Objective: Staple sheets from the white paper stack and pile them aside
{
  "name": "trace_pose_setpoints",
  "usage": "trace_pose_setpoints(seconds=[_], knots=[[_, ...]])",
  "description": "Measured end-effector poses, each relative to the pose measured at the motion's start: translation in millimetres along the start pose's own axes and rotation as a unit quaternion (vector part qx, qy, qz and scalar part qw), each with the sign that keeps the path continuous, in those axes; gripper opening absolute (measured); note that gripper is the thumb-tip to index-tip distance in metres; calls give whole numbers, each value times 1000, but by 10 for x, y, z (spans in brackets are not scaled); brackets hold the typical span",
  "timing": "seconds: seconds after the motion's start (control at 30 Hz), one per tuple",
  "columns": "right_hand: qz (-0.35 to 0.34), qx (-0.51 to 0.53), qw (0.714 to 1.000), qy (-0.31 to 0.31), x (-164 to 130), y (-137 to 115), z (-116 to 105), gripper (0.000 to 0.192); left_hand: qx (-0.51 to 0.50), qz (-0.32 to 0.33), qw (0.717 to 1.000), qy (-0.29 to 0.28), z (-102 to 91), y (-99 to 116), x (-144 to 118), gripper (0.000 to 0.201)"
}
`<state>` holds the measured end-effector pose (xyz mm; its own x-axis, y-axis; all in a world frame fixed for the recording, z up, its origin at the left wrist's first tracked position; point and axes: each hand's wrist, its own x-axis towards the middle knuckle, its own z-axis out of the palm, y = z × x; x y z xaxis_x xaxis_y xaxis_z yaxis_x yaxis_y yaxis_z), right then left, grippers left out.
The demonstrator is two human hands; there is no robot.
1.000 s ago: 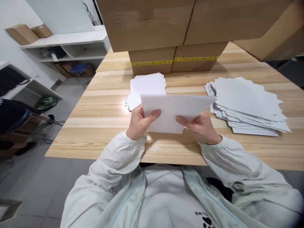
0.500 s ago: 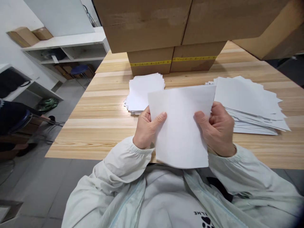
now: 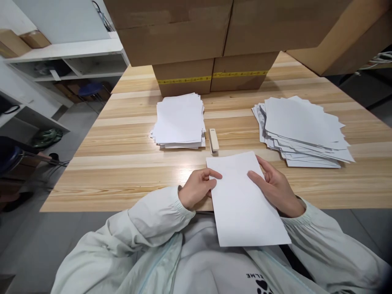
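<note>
White sheets of paper (image 3: 241, 208) lie tilted over the table's front edge, their lower end reaching over my lap. My left hand (image 3: 200, 185) pinches their upper left edge, with fingertips on the top face. On the opposite edge, my right hand (image 3: 275, 188) grips the sheets, thumb on top and fingers mostly underneath. How many sheets there are I cannot tell. Just beyond the paper's top edge lies a cream stapler (image 3: 213, 141). A stack of white paper (image 3: 180, 118) sits to its left, and a looser, fanned stack of paper (image 3: 301, 124) is to the right.
Large cardboard boxes (image 3: 183, 36) are piled at the back of the wooden table (image 3: 107, 163), the lower ones with yellow tape. Another cardboard box (image 3: 339, 45) stands at the back right. White shelves (image 3: 82, 51) and a blue stool (image 3: 90, 89) are off to the left.
The sheets have come down from a raised position toward the table's front edge and turned slightly. Both hands lowered with them, and the stapler is now uncovered.
</note>
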<state>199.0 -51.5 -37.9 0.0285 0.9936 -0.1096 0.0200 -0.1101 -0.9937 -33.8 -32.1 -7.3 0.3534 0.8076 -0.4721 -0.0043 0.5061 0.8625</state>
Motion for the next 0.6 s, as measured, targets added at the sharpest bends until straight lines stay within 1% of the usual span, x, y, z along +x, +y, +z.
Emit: trace_pose_setpoints(seconds=[0.07,0.17,0.33,0.43,0.5,0.53,0.57,0.6], knots=[[2,2,1000,3,42,3,-42,61,11,-26,1000,-9,9,27,93,18],[4,11,1000,10,97,20,-79,62,7,-21,1000,-10,13,44,195,20],[4,13,999,29,153,31,-37,66,4,-27,1000,-1,4,85,265,20],[4,-3,1000,27,178,27,-21,68,6,-39,999,-6,-11,127,304,20],[-5,-68,997,21,203,4,-77,67,8,-49,999,-11,-22,156,336,22],[-16,-134,991,13,222,-23,-130,65,9,-53,998,-13,-26,171,351,23],[-33,-221,975,6,247,-66,-196,63,10,-57,998,-15,-30,184,364,23],[-55,-320,946,7,280,-126,-268,60,11,-62,998,-17,-32,195,375,24]])
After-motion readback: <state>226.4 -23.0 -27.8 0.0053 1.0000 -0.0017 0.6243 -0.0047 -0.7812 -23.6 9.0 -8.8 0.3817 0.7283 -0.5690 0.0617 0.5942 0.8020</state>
